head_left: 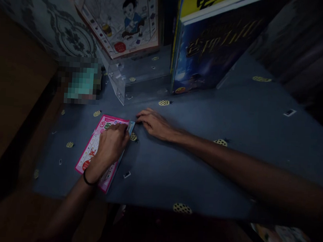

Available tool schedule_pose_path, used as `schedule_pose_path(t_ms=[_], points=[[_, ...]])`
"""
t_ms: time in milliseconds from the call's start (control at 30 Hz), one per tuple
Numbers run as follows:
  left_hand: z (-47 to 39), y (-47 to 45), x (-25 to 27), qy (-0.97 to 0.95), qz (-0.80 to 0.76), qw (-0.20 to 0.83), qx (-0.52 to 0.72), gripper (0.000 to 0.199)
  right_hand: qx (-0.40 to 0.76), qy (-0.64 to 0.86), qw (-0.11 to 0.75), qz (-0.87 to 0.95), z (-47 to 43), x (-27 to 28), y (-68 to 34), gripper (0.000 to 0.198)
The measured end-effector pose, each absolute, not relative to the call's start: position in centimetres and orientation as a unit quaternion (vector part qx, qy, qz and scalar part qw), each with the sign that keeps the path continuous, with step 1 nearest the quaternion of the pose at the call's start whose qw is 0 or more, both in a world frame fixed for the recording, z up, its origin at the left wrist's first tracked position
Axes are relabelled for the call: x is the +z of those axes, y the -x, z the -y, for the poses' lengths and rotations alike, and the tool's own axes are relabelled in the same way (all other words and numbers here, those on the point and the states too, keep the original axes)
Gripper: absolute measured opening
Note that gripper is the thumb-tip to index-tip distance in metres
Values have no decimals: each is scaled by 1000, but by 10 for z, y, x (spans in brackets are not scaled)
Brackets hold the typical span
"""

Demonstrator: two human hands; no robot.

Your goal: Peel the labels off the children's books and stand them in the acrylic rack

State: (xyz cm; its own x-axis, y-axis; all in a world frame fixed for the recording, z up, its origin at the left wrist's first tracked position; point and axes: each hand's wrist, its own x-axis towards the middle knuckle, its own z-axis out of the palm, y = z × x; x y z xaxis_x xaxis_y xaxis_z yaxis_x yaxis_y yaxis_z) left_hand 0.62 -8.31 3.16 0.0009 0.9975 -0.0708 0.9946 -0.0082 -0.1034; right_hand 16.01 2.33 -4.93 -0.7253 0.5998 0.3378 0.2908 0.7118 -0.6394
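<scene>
A booklet point(95, 135) with a bright pink border, a fox picture and coloured lettering lies tilted on the cloth-covered table. My left hand point(114, 140), a black band at its wrist, rests over it with fingers curled closed at the upper right edge; the fingertips are partly hidden. A light-blue edge point(132, 125) shows beneath that side. My right hand point(152, 122) lies on the cloth just right of the booklet's top corner. Its fingers are loosely bent and somewhat apart, and no object shows in them.
A clear book stand point(117, 81) at the back holds an upright picture book point(115, 19). A dark blue book point(206, 54) stands to its right, with a yellow book point(204, 3) behind. A pixelated greenish thing point(83, 81) sits at back left. The tablecloth point(169, 165) has pineapple prints.
</scene>
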Motion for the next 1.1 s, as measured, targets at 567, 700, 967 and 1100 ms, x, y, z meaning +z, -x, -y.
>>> schedule_pose_path(t_ms=[567, 700, 967, 1100], points=[[101, -14, 38, 711, 679, 18, 179, 22, 314, 234, 274, 879, -23, -48, -161, 33], [101, -14, 37, 713, 680, 26, 169, 19, 308, 230, 272, 882, -23, -48, -161, 32], [106, 1, 36, 733, 678, 1, 56, 18, 274, 197, 245, 909, -19, -44, -163, 34], [108, 9, 32, 739, 673, -7, 2, 16, 254, 172, 229, 924, -15, -40, -164, 38]])
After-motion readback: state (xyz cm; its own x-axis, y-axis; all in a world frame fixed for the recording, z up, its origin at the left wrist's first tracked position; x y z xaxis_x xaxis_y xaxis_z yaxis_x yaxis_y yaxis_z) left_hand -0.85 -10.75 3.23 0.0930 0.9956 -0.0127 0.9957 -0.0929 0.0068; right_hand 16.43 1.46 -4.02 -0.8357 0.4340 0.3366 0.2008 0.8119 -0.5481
